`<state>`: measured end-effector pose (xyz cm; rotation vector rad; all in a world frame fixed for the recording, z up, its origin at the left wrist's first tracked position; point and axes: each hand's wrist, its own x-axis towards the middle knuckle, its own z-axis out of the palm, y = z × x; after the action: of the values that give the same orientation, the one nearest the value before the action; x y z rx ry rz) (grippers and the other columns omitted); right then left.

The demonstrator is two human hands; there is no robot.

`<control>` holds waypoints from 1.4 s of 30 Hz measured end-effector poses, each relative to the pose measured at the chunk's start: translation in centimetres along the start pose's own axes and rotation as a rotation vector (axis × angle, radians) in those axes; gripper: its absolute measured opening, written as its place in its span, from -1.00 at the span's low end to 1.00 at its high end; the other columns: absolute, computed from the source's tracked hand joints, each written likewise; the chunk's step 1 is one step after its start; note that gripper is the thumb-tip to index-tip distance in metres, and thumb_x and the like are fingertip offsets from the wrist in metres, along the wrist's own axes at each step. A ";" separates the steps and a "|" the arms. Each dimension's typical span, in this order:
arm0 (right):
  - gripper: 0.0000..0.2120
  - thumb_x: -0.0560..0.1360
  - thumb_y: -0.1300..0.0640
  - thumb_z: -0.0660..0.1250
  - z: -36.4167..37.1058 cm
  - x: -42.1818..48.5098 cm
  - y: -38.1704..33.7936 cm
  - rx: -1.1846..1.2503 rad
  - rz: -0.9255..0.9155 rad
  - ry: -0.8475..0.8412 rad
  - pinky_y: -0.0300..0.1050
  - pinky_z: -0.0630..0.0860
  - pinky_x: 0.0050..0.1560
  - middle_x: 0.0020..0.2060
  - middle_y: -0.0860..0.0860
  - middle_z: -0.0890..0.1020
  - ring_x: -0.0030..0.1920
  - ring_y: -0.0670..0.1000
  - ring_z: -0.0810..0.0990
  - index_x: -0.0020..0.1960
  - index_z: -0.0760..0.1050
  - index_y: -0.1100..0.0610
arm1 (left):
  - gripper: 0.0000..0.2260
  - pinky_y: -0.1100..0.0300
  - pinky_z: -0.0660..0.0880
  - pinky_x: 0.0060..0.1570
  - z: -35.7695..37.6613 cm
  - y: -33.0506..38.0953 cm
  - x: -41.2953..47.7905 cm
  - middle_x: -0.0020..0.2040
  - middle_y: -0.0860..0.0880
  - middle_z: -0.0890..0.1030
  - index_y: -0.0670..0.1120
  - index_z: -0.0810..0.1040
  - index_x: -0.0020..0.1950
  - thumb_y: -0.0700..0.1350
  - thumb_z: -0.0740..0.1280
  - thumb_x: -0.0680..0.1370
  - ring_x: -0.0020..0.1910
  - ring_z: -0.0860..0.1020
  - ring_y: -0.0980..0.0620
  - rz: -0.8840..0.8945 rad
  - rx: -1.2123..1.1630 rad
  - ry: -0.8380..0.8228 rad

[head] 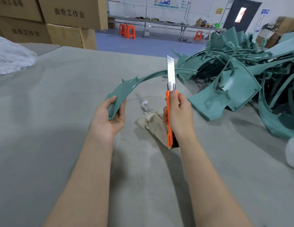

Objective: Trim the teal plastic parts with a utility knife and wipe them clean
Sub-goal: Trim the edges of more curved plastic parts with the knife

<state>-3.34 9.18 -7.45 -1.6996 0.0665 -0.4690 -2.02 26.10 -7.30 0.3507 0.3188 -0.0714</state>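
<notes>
The left hand (110, 115) grips one end of a curved teal part (126, 86), lifting it for access. The right hand (179, 115) clasps the utility knife (170, 102), blade upright and clear of it. A cloth (152, 123) waits between the hands, presumably for wiping.
</notes>
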 end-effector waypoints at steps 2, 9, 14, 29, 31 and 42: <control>-0.65 0.65 -0.04 0.12 0.2 -0.1 0.0 0.021 -0.010 -0.013 -0.23 0.38 -0.51 -0.47 0.03 0.42 -0.49 0.00 0.39 -0.15 0.41 0.19 | -0.94 0.29 0.54 -0.50 -0.1 0.0 0.0 -0.22 -0.15 0.65 -0.21 0.56 -0.08 -0.29 0.30 0.55 -0.34 0.67 -0.05 -0.011 -0.010 -0.006; -0.68 0.65 -0.05 0.13 0.9 -0.5 0.1 0.029 -0.043 -0.059 -0.08 0.40 -0.43 -0.54 -0.08 0.41 -0.50 -0.02 0.40 -0.24 0.37 0.05 | -0.84 0.28 0.55 -0.49 0.0 0.0 -0.1 -0.13 -0.16 0.66 -0.20 0.52 0.12 -0.30 0.30 0.55 -0.31 0.68 -0.07 -0.036 -0.065 -0.006; -0.66 0.65 -0.05 0.11 1.3 -0.7 0.2 -0.045 -0.090 -0.057 -0.15 0.37 -0.45 -0.46 0.05 0.44 -0.50 0.02 0.41 -0.29 0.35 -0.04 | -0.92 0.27 0.54 -0.51 0.0 0.0 -0.3 -0.18 -0.18 0.66 -0.26 0.54 0.02 -0.29 0.30 0.55 -0.33 0.68 -0.07 -0.059 -0.070 -0.004; -0.71 0.63 -0.05 0.16 2.7 -2.0 -0.1 -0.257 -0.199 -0.262 0.11 0.50 -0.22 -0.46 0.05 0.48 -0.35 0.21 0.52 -0.08 0.49 0.14 | -0.92 0.26 0.57 -0.47 -0.1 -0.1 -0.2 -0.27 -0.19 0.66 -0.25 0.55 -0.14 -0.30 0.30 0.54 -0.34 0.68 -0.09 -0.049 -0.017 0.029; -0.72 0.64 -0.05 0.16 2.6 -2.1 -0.2 -0.235 -0.193 -0.277 0.09 0.49 -0.24 -0.45 0.06 0.48 -0.34 0.22 0.52 -0.09 0.49 0.12 | -0.93 0.26 0.56 -0.48 -0.1 -0.1 -0.2 -0.27 -0.19 0.67 -0.25 0.55 -0.13 -0.31 0.30 0.54 -0.34 0.68 -0.10 -0.046 -0.020 0.029; -0.69 0.64 -0.04 0.16 2.4 -1.9 0.0 -0.195 -0.154 -0.310 0.01 0.44 -0.34 -0.46 0.06 0.44 -0.44 0.07 0.43 -0.11 0.47 0.16 | -0.97 0.25 0.55 -0.49 -0.1 -0.2 -0.1 -0.23 -0.20 0.67 -0.24 0.54 -0.05 -0.32 0.31 0.54 -0.31 0.68 -0.11 -0.035 -0.017 0.034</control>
<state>-4.26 12.02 -8.17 -1.9603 -0.2531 -0.3148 -2.18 25.98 -7.44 0.3299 0.3592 -0.0969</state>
